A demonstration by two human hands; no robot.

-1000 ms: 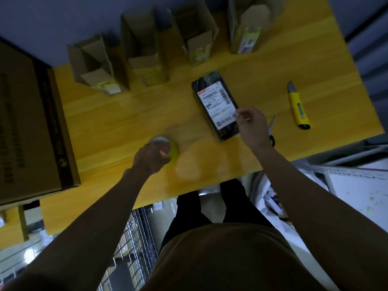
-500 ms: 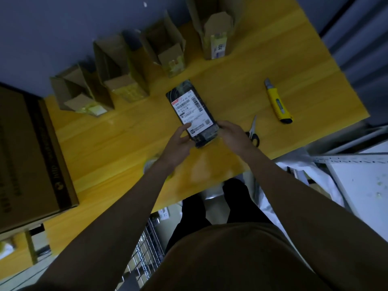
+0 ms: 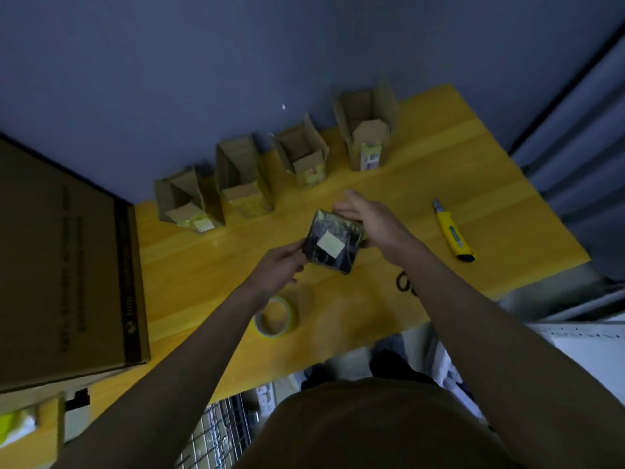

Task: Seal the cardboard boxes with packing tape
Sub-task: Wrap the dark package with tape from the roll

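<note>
I hold a black wrapped parcel (image 3: 333,243) lifted above the yellow table (image 3: 456,170), one end turned toward me with a small pale label on it. My left hand (image 3: 279,270) grips its near left edge. My right hand (image 3: 368,220) holds its far right side, fingers stretched along it. A roll of yellow packing tape (image 3: 275,318) lies flat on the table below my left wrist. Several small open cardboard boxes (image 3: 243,184) stand in a row along the table's back edge, flaps up.
A yellow utility knife (image 3: 453,231) lies at the right of the table. Scissors (image 3: 406,284) show partly under my right forearm. A large closed carton (image 3: 64,265) fills the table's left end. A grey wall rises behind the boxes.
Both hands lifted the black parcel off the table and turned it on end. My left hand had left the tape roll before that. The view tilted upward.
</note>
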